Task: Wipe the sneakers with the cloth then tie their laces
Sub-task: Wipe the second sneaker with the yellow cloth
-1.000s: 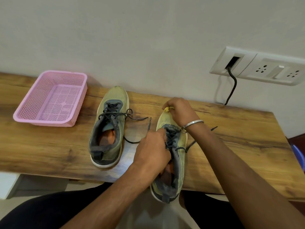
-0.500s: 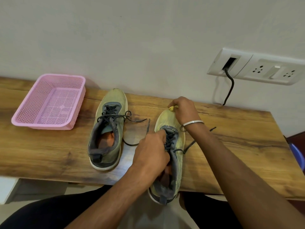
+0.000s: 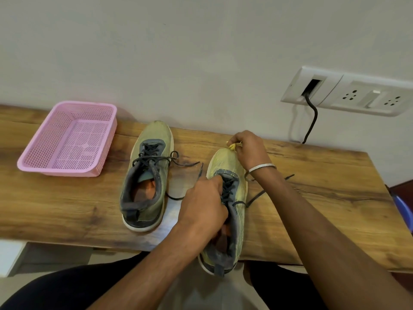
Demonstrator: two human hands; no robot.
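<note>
A wooden table (image 3: 312, 198) bears two sneakers (image 3: 147, 175) (image 3: 232, 166) and a pink basket (image 3: 67, 171).

Two olive-green sneakers with grey collars and dark laces, toes toward the wall. The left sneaker (image 3: 146, 182) lies flat on the tabletop, laces loose. The right sneaker (image 3: 228, 204) overhangs the near edge at its heel, laces untied. A bunched yellow cloth (image 3: 233, 146) sits at its toe.

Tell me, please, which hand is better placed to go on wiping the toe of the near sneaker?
Right. The right hand already holds the cloth at the sneaker toe, while the left hand grips its collar by the laces, steadying it.
</note>
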